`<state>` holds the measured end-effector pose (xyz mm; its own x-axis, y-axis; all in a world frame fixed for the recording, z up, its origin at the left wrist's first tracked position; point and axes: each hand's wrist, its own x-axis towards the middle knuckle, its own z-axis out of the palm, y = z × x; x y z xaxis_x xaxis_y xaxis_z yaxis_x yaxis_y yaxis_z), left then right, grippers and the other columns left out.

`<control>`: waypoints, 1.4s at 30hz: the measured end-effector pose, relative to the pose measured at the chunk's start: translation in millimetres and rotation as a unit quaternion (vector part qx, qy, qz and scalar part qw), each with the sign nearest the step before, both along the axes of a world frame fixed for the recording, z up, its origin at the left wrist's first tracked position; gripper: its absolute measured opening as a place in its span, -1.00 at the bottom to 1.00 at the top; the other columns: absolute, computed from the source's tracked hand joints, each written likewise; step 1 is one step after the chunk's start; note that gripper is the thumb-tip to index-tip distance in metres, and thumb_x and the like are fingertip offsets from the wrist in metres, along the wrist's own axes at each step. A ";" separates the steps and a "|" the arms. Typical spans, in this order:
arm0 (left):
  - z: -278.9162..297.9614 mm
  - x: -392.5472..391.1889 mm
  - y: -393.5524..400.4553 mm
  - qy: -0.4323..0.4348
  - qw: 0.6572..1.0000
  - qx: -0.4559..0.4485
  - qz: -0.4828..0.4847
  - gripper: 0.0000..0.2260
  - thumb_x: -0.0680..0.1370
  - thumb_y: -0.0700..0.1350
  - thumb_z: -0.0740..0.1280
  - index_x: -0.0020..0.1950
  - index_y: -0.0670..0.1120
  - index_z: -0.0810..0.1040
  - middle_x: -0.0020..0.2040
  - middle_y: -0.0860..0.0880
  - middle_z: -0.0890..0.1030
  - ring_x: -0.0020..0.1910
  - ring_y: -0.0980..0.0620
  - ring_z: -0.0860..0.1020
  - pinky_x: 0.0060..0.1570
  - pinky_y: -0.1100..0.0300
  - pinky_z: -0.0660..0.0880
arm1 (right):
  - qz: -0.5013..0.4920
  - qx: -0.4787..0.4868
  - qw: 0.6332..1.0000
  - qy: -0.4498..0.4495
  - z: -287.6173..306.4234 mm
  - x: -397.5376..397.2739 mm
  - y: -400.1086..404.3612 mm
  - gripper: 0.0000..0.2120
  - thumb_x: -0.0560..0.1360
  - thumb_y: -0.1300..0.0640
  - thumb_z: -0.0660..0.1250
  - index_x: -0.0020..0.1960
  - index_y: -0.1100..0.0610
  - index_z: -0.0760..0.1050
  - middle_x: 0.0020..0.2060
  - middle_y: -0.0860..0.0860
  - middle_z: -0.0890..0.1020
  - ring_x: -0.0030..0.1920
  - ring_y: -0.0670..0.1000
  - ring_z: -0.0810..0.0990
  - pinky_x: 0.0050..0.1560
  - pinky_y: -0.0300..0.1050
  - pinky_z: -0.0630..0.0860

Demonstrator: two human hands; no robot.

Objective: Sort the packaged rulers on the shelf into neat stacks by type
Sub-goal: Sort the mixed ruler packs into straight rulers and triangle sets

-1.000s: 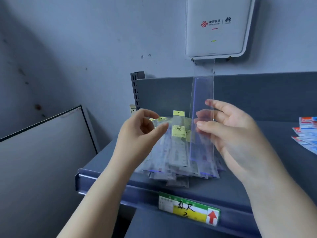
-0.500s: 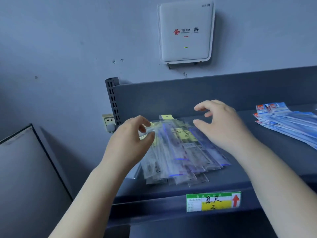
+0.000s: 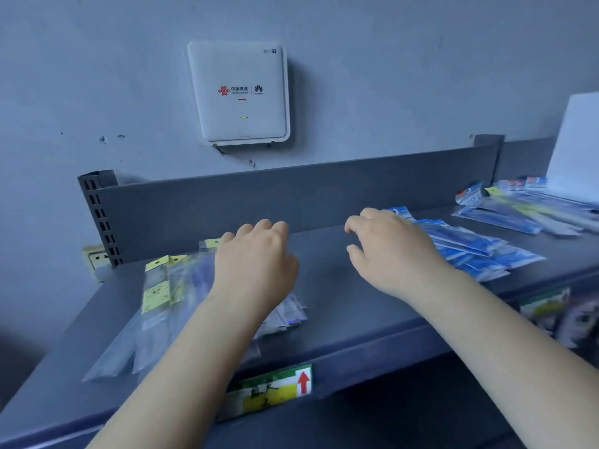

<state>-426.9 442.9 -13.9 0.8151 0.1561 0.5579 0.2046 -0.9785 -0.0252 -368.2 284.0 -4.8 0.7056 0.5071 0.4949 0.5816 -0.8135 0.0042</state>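
A fanned pile of clear-packed rulers with yellow header tags (image 3: 162, 303) lies on the left of the dark grey shelf (image 3: 340, 319). My left hand (image 3: 256, 260) hovers over its right side, fingers loosely curled, holding nothing. A stack of blue-packed rulers (image 3: 470, 251) lies to the right of the middle. My right hand (image 3: 389, 251) is over its left end, fingers spread and slightly bent, empty. A third, mixed heap of blue and yellow packs (image 3: 525, 212) lies at the far right.
The shelf's back panel (image 3: 291, 196) rises behind the piles, with a slotted post (image 3: 100, 218) at the left. A white router box (image 3: 240, 92) hangs on the wall. A price label with a red arrow (image 3: 275, 387) sits on the front edge. A white sheet (image 3: 577, 147) stands far right.
The clear ruler pack my right hand held upright now lies on the left pile. Both hands have moved right; the right one has reached the blue stack. The view has swung right.
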 end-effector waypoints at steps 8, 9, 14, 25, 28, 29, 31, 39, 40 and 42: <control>0.1 49.3 -118.9 0.000 0.999 0.010 -0.044 -0.73 0.57 0.03 0.16 0.22 -0.03 0.42 0.14 0.03 0.51 0.13 -0.04 0.46 0.02 0.14 0.29 | -0.024 -0.037 0.999 -0.016 -2.2 34.7 -111.3 -0.72 0.55 0.05 0.14 0.23 0.07 0.38 0.12 -0.01 0.46 0.18 0.07 0.38 0.04 -0.08 0.34; -0.3 55.1 -134.8 -0.001 0.999 0.011 -0.049 -0.73 0.57 0.03 0.15 0.22 -0.02 0.42 0.15 0.03 0.51 0.13 -0.04 0.46 0.02 0.14 0.29 | -0.028 -0.038 0.999 -0.017 -2.5 39.1 -127.6 -0.72 0.55 0.05 0.14 0.24 0.07 0.38 0.11 -0.01 0.46 0.18 0.06 0.38 0.05 -0.07 0.34; -4.1 84.6 -210.5 0.011 0.996 0.009 -0.092 -0.72 0.58 0.04 0.15 0.24 -0.03 0.41 0.18 0.04 0.50 0.20 -0.03 0.43 0.10 0.15 0.30 | -0.046 -0.023 0.999 -0.016 -5.9 59.1 -206.0 -0.71 0.55 0.05 0.14 0.25 0.06 0.38 0.13 -0.01 0.46 0.21 0.06 0.37 0.09 -0.06 0.35; -11.2 168.4 -337.2 0.053 0.986 0.055 -0.149 -0.70 0.56 0.06 0.17 0.23 -0.03 0.42 0.18 0.03 0.49 0.19 -0.04 0.43 0.12 0.12 0.30 | -0.105 0.009 0.994 0.033 -19.8 126.5 -343.5 -0.71 0.55 0.01 0.16 0.24 0.04 0.40 0.20 -0.04 0.47 0.25 0.03 0.36 0.14 -0.07 0.37; -13.4 193.3 -359.2 0.044 0.985 0.056 -0.157 -0.70 0.56 0.05 0.16 0.24 -0.02 0.41 0.20 0.03 0.49 0.20 -0.04 0.43 0.13 0.13 0.29 | -0.109 0.016 0.993 0.041 -24.3 152.5 -366.5 -0.71 0.55 0.01 0.16 0.23 0.03 0.41 0.19 -0.05 0.47 0.24 0.03 0.38 0.12 -0.08 0.37; -15.2 201.3 -366.0 0.040 0.985 0.054 -0.159 -0.70 0.57 0.06 0.15 0.25 -0.02 0.41 0.20 0.03 0.49 0.20 -0.04 0.43 0.14 0.13 0.29 | -0.110 0.018 0.993 0.044 -25.6 161.8 -373.0 -0.71 0.55 0.01 0.16 0.24 0.03 0.41 0.18 -0.05 0.48 0.23 0.03 0.38 0.11 -0.09 0.37; -19.2 217.2 -378.0 0.036 0.984 0.053 -0.164 -0.70 0.57 0.06 0.14 0.25 -0.02 0.41 0.21 0.04 0.49 0.20 -0.03 0.43 0.13 0.13 0.30 | -0.109 0.018 0.993 0.048 -27.2 180.7 -384.2 -0.69 0.55 0.00 0.17 0.26 0.02 0.40 0.19 -0.04 0.47 0.23 0.03 0.39 0.11 -0.10 0.36; -16.9 269.8 -406.0 0.038 0.986 0.047 -0.154 -0.69 0.57 0.08 0.12 0.25 0.00 0.40 0.19 0.06 0.48 0.18 -0.02 0.44 0.09 0.16 0.29 | -0.093 0.053 0.991 0.080 -25.7 256.1 -416.5 -0.69 0.52 0.01 0.21 0.26 -0.01 0.42 0.20 -0.05 0.48 0.24 0.02 0.40 0.08 -0.10 0.39; -17.2 274.0 -409.1 0.045 0.986 0.044 -0.154 -0.69 0.57 0.08 0.13 0.25 0.00 0.40 0.20 0.06 0.48 0.19 -0.02 0.44 0.10 0.17 0.29 | -0.090 0.058 0.990 0.089 -26.4 264.1 -419.9 -0.70 0.52 0.02 0.22 0.24 -0.01 0.43 0.19 -0.05 0.49 0.23 0.02 0.41 0.09 -0.10 0.41; -18.4 282.2 -414.8 0.062 0.985 0.040 -0.154 -0.69 0.57 0.09 0.13 0.24 0.00 0.41 0.20 0.06 0.48 0.20 -0.01 0.44 0.12 0.16 0.29 | -0.081 0.071 0.988 0.110 -27.7 280.0 -427.0 -0.73 0.51 0.02 0.24 0.20 0.00 0.45 0.15 -0.04 0.50 0.20 0.02 0.44 0.12 -0.07 0.44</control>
<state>-144.7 28.1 -32.3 0.8798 -0.1503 0.4509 -0.1119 -0.9875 -0.1109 -88.1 -143.0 -32.4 0.8702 0.3154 0.3785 0.4179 -0.8794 -0.2280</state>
